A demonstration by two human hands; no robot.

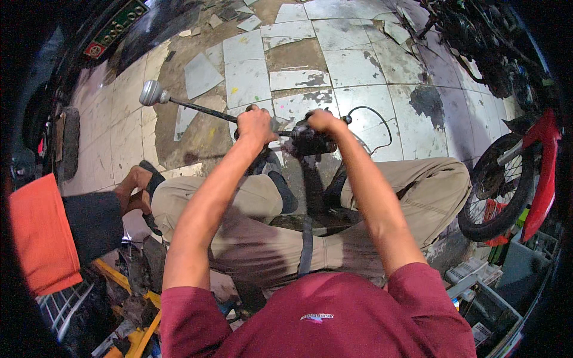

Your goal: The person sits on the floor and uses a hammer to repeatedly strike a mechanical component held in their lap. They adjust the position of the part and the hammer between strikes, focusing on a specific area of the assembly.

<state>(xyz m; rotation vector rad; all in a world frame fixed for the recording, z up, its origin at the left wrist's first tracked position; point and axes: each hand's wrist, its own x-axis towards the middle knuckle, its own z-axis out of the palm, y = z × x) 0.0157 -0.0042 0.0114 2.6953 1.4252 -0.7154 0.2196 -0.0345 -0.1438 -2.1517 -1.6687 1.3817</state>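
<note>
Both hands, left [255,124] and right [325,121], clench fingers around a black rod [203,107] pointing up-left.

Person: maroon short-sleeved shirt with a small pale chest mark, khaki trousers stained dark at the thighs, dark sandals, bare forearms, left hand [255,124], right hand [325,121].

I see one head view, looking steeply down and close over my arms onto the cracked tile floor [358,65].
</note>
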